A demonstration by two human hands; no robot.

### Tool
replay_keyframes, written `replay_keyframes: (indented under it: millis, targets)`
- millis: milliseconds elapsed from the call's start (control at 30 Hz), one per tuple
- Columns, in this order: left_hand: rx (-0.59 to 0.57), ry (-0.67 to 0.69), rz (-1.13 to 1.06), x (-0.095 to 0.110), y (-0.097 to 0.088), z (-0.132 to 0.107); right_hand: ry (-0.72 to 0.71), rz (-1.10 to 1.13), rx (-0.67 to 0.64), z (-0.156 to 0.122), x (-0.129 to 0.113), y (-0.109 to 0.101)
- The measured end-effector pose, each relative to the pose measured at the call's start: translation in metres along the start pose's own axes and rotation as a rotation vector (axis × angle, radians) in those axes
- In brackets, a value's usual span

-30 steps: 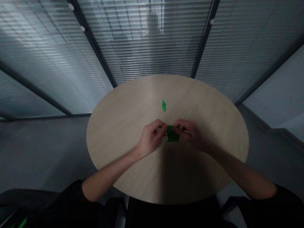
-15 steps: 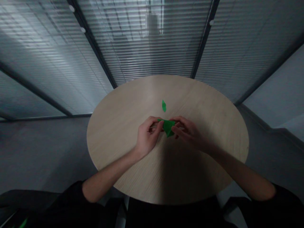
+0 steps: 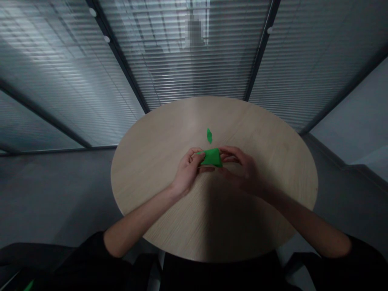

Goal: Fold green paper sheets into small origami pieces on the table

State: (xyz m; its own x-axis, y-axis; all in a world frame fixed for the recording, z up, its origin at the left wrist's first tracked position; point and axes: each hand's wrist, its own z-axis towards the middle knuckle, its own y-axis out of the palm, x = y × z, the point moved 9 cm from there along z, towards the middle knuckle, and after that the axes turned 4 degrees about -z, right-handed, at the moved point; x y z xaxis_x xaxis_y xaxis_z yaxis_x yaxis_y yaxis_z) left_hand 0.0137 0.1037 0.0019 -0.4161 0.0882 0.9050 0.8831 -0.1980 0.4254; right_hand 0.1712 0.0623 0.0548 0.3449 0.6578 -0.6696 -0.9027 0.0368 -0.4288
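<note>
A folded piece of green paper [image 3: 211,157] is held up over the middle of the table. My left hand [image 3: 188,169] pinches its left end, thumb on top and fingers behind. At the right end, my right hand [image 3: 242,167] spans the paper's edge, with fingertips at the upper corner and the thumb near the lower one. Some of the right fingertips are hidden or dim. Just beyond the hands, a small leaf-shaped green piece [image 3: 209,136] lies on the tabletop, touched by neither hand.
The round wooden table [image 3: 151,141] stands before me, with my shadow across its near right part. Behind it rise glass partitions with closed blinds [image 3: 197,76] and dark frames. Dark chair parts [image 3: 145,264] show at the bottom edge.
The green paper has turned from a pointed shape hanging downward to a flat, near-rectangular face. My right fingers have spread wider around its right end. The small green piece stays put.
</note>
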Motion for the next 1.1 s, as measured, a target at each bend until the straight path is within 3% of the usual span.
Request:
replay_keyframes:
  millis: [133,233,300,400,500,733,867,1100]
  targets:
    - [-0.100,-0.114,0.003,-0.016,0.008,-0.002,-0.001,-0.111,0.081,-0.001,0.000,-0.007]
    - [-0.178,-0.092,0.171,-0.018,0.015,-0.006,-0.013,-0.184,0.111,0.001,-0.005,-0.012]
    - [-0.182,0.022,0.373,-0.011,0.017,-0.008,-0.032,-0.202,0.133,0.002,-0.009,-0.016]
    - [-0.122,0.330,0.700,0.014,0.022,-0.017,-0.035,-0.213,0.169,0.003,-0.011,-0.019]
    - [-0.104,0.564,0.857,0.032,0.030,-0.029,-0.016,-0.210,0.176,0.003,-0.010,-0.019]
    - [-0.105,0.638,0.788,0.038,0.030,-0.032,-0.035,-0.205,0.165,0.001,-0.010,-0.016]
    - [-0.119,0.677,0.758,0.041,0.031,-0.033,-0.127,-0.243,0.161,0.001,-0.018,-0.015]
    - [-0.160,0.614,0.695,0.037,0.033,-0.034,-0.265,-0.279,0.128,-0.003,-0.024,-0.011]
